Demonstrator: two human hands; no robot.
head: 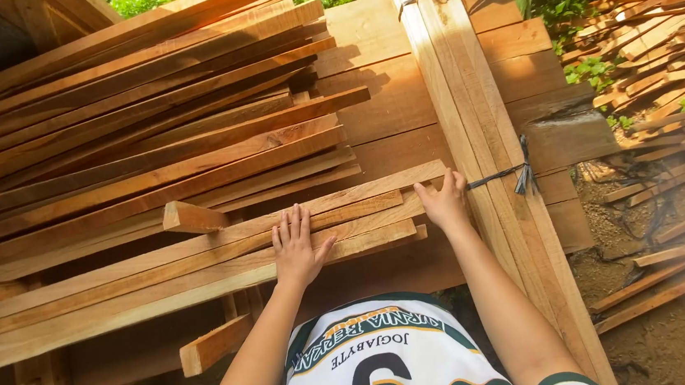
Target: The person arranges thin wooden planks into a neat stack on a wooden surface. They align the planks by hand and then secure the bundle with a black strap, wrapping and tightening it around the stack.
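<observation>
I see both hands down on the near end of a stack of long wooden slats (159, 270). My left hand (296, 250) lies flat on top of the front slats, fingers spread wide and pointing away from me, holding nothing. My right hand (445, 202) sits at the right-hand ends of those same slats, fingers curled over the cut ends, just beside a tied bundle of pale planks (468, 115). I cannot tell whether that hand grips an end or only presses on it.

The slats run from my hands off to the left, piled loosely in many layers, reddish brown, some ends sticking out unevenly. A short wooden block (193, 217) lies on the pile just left of my left hand. Another short block (215, 345) pokes out beneath the stack, nearer to me.

The bundle of planks runs away from me at a slant and is bound with dark cord (520, 174) close to my right hand. Under everything lie wide flat boards (389, 110). On the far right, another heap of slats (668, 48) rests on bare ground.
</observation>
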